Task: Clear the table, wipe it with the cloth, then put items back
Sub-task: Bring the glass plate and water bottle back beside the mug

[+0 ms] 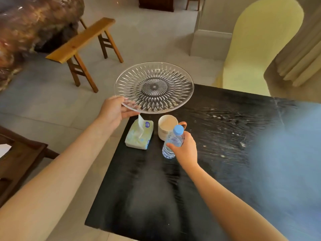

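From the head view, the left hand point(115, 109) reaches forward, arm extended, pinching the near rim of a clear cut-glass round plate point(154, 86) above the black wooden table's point(156, 197) far-left corner. The right hand point(185, 149) wraps a small clear plastic water bottle with blue cap point(172, 144), standing beside a cream ceramic mug point(167, 126) and a pale soft tissue pack point(139, 134).

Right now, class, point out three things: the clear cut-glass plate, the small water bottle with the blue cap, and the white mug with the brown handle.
Clear cut-glass plate point(154, 87): head view, on its patterned centre.
Small water bottle with the blue cap point(178, 129): head view, on the cap.
White mug with the brown handle point(167, 125): head view, on its inside.
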`<state>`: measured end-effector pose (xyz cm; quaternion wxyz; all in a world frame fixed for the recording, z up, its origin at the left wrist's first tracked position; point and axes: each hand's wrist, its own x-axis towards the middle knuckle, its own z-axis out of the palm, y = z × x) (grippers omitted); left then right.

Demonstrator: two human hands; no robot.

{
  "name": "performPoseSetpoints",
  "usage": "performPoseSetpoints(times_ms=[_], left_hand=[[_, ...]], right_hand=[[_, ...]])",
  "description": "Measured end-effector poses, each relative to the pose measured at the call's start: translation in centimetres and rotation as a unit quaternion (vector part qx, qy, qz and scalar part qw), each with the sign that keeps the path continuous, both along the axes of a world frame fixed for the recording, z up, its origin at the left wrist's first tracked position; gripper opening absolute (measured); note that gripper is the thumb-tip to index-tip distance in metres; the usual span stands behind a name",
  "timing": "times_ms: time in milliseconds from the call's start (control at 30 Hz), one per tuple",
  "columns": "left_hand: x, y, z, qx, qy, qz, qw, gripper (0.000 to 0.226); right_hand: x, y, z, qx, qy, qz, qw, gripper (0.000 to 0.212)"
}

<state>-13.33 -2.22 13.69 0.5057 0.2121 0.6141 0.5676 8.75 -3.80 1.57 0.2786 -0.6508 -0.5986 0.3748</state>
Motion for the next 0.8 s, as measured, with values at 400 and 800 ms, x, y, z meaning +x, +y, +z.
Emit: performPoseSetpoints(times_ms=[400,800], left_hand=[[-0.8,2.2,0.4,0.014,-0.012,-0.042,0.999,0.018],[7.5,3.1,0.0,-0.009,0.035,-0.146,0.989,0.016]], right_hand=[[-4.1,0.2,-0.6,0.0,-0.04,-0.039,0.998,0.073],[9.3,3.0,4.1,-0.117,0.152,-0.154,0.969,0.029]])
